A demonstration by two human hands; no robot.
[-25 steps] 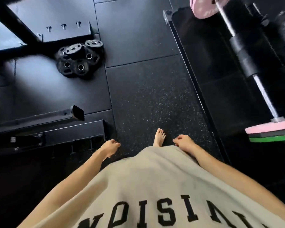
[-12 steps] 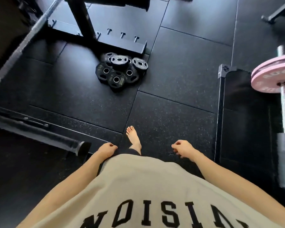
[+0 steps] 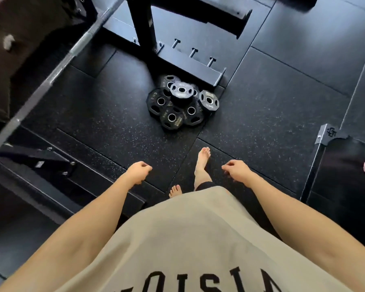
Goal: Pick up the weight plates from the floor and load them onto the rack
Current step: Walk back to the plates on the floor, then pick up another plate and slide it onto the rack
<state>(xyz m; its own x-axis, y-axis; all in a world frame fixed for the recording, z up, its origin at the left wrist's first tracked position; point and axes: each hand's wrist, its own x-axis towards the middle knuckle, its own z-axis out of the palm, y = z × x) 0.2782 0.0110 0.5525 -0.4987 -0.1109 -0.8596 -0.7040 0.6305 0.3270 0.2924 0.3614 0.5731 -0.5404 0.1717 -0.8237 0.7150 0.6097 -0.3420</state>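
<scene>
Black rubber floor tiles [image 3: 272, 98], flecked with pale specks, fill the room underfoot. At the far left a steel barbell [image 3: 51, 74] runs diagonally across the view. Nearer the person, the left hand [image 3: 138, 171] hangs loosely curled with nothing in it, well short of the load. Past it, in the middle of the floor, the weight plates [image 3: 180, 103] lie in an untidy pile, several overlapping and one or two propped on the others. Just behind them stands the rack [image 3: 190, 62], its base carrying a row of short upright pegs that are all bare. A bare foot [image 3: 202, 163] is stepped forward toward the pile. On the right, the right hand [image 3: 237, 170] is likewise half-curled and empty.

The plates look small but dense: rigid, rubber-coated, probably heavier than their size suggests, and not fragile. Each shows cut-out openings around a steel-ringed centre hole, and those openings seem the best place to hook the fingers. The top plate should likely come off first, since lifting a lower one could tip the rest.
</scene>
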